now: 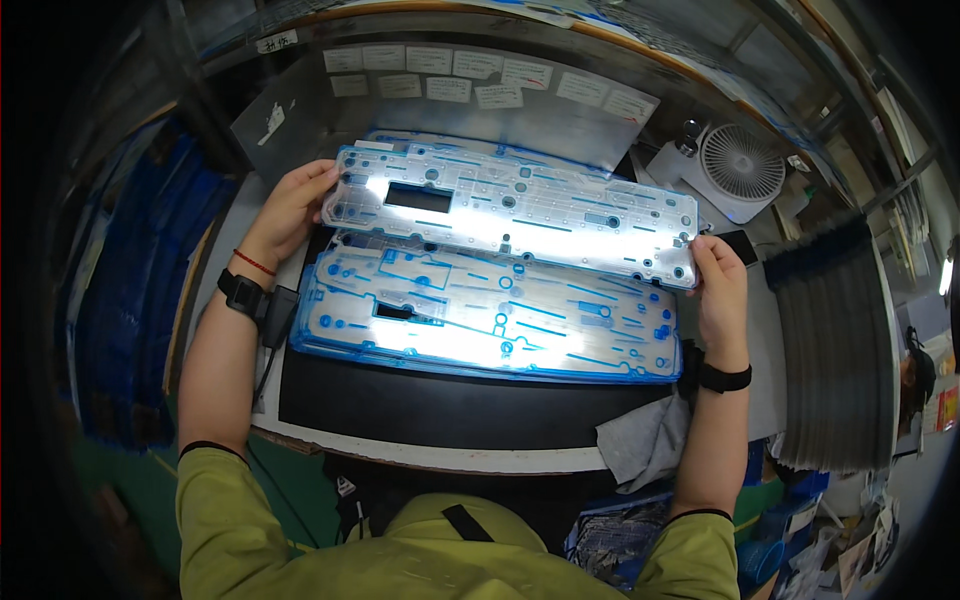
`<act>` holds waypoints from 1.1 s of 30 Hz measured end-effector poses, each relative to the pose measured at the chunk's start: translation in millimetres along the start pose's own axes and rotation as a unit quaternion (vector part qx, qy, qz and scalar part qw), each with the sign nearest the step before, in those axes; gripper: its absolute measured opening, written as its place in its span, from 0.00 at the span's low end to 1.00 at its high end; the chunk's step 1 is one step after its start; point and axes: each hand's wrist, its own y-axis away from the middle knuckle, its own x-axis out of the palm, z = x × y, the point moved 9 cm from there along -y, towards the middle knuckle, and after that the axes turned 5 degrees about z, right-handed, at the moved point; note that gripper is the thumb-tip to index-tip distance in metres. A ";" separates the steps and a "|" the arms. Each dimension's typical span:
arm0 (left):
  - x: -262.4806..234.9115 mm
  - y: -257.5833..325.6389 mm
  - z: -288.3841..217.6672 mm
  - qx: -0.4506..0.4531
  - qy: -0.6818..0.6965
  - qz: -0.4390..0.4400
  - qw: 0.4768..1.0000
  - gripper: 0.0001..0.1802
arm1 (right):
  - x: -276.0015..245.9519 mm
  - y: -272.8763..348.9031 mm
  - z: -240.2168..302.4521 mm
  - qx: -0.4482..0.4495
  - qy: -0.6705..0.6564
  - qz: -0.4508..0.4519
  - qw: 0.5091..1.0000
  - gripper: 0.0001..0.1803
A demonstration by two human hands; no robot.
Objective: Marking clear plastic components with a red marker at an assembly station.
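- Your left hand [298, 205] grips the left end of the clear, blue-edged sheet [545, 213].
- Your right hand [720, 275], well apart from it, pinches the sheet's lower right corner.
- You have the sheet raised just beyond the stack [460, 300], which lies on the black mat [430, 405].
- A grey cloth [645, 440] lies near your right forearm.
- A white fan [742, 162] stands beyond your right hand.

Two rows of white rectangular paper labels [478, 64] on grey sheet-metal panel [570, 130], writing too small to read. White rectangular tag [277, 41], upper left: bold dark characters.
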 end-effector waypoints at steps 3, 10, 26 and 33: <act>-3.2 -0.8 1.7 0.006 0.014 0.010 1.000 0.14 | -0.7 -1.1 -2.5 -0.006 -0.007 0.003 1.000 0.10; -9.1 -3.9 6.4 0.018 0.039 0.022 0.999 0.13 | -4.5 -1.3 -4.0 0.004 0.018 -0.014 1.000 0.10; -12.5 -5.3 8.1 0.037 0.024 0.020 0.999 0.12 | 9.1 0.2 5.5 -0.020 -0.007 0.047 0.999 0.27; -5.6 -2.9 -1.2 0.039 0.037 0.002 0.999 0.16 | 13.6 0.5 1.8 -0.002 0.003 0.038 0.999 0.25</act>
